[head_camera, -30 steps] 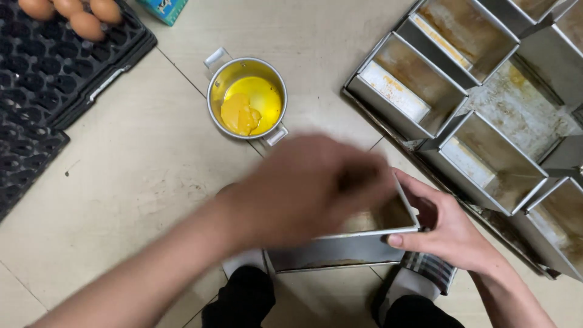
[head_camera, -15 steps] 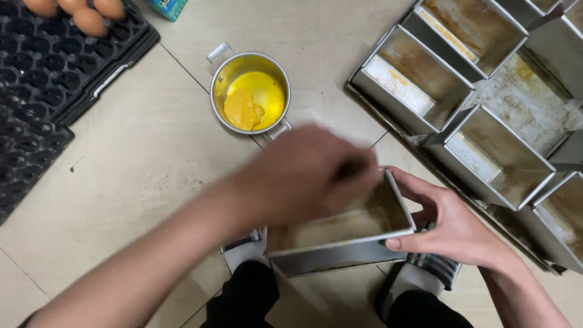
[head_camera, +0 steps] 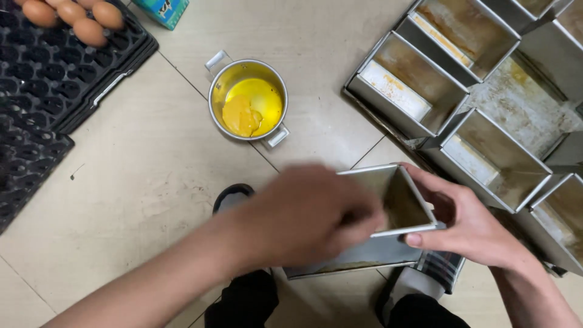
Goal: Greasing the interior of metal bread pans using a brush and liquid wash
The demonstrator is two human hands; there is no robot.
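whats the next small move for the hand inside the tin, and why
Probably another wipe along the inner walls. The left hand, blurred with motion, reaches into the rectangular metal loaf tin, which the right hand steadies at its end. If the fingers run dry, the small steel pot of yellow grease sits just ahead on the floor.

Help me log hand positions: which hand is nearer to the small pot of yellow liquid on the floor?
Left. The left hand is blurred over the loaf tin, just below the pot. The right hand grips the tin's far end, farther off to the right.
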